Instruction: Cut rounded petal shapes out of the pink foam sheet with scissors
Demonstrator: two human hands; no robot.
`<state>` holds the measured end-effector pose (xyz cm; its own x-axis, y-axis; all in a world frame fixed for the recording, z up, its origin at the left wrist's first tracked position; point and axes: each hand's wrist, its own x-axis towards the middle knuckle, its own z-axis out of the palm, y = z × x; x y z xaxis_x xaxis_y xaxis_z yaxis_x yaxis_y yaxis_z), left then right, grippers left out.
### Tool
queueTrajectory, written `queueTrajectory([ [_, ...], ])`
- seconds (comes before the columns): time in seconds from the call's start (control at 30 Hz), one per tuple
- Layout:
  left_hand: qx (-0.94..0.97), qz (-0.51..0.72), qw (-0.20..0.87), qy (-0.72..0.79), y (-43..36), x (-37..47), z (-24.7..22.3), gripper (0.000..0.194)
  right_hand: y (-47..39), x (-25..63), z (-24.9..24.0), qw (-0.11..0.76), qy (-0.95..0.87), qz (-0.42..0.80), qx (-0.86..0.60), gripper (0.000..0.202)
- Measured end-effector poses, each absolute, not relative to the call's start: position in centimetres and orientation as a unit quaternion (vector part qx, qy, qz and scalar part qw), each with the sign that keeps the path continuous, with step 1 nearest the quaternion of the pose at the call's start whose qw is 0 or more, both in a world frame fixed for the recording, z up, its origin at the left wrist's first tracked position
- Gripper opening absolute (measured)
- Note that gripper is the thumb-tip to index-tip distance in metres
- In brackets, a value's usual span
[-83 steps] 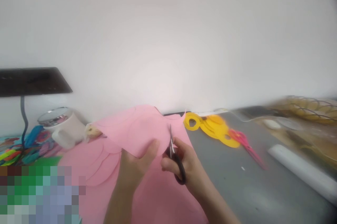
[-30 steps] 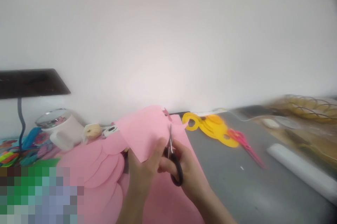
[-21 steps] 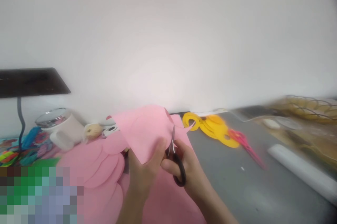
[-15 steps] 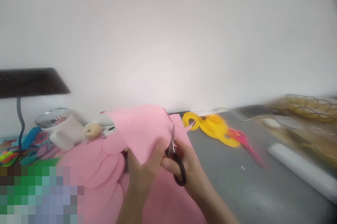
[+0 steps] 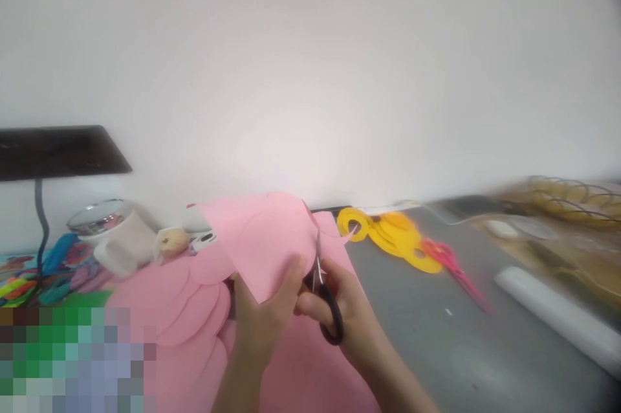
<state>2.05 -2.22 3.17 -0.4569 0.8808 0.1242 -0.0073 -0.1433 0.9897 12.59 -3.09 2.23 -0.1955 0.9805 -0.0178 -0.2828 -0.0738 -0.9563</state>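
My left hand (image 5: 274, 316) grips the lower edge of a pink paper sheet (image 5: 257, 238), thumb on top, other fingers hidden beneath. A curved outline is faintly visible on the sheet. Black-handled scissors (image 5: 332, 312) are in my right hand (image 5: 339, 300), their blades upright at the sheet's right edge. A thin pink strip (image 5: 343, 239) curls off to the right of the blades. More pink paper (image 5: 310, 368) lies under both hands. Overlapping pink rounded cutouts (image 5: 165, 303) are piled to the left.
Yellow ring-shaped cutouts (image 5: 395, 235) and pink scissors (image 5: 456, 270) lie on the grey table (image 5: 417, 348). A white roll (image 5: 557, 316) is at the right. At the back left stand a white mug (image 5: 121, 245) and a dark panel (image 5: 63, 153). A pale wall rises behind.
The view has shifted very slightly. Both hands, the sheet and the black-handled scissors hold nearly the same positions, with the blades looking a little closer together.
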Motion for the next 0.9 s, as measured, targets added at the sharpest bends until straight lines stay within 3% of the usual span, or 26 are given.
queueTrajectory([
  [0.2, 0.409, 0.668, 0.342, 0.519, -1.8, 1.7, 3.0, 0.036, -3.0, 12.9, 2.0, 0.499, -0.466, 0.623, -0.381, 0.039],
  [0.4, 0.408, 0.655, 0.329, 0.544, -1.6, 1.4, 2.8, 0.046, -3.1, 12.6, 2.3, 0.491, -0.458, 0.623, -0.401, 0.039],
  [0.77, 0.387, 0.662, 0.386, 0.513, -2.4, 2.3, 4.9, 0.02, -3.2, 12.3, 3.0, 0.479, -0.433, 0.64, -0.416, 0.045],
  [0.9, 0.4, 0.635, 0.36, 0.555, -2.5, 2.3, 5.0, 0.022, -3.2, 12.5, 2.6, 0.496, -0.453, 0.629, -0.391, 0.044],
])
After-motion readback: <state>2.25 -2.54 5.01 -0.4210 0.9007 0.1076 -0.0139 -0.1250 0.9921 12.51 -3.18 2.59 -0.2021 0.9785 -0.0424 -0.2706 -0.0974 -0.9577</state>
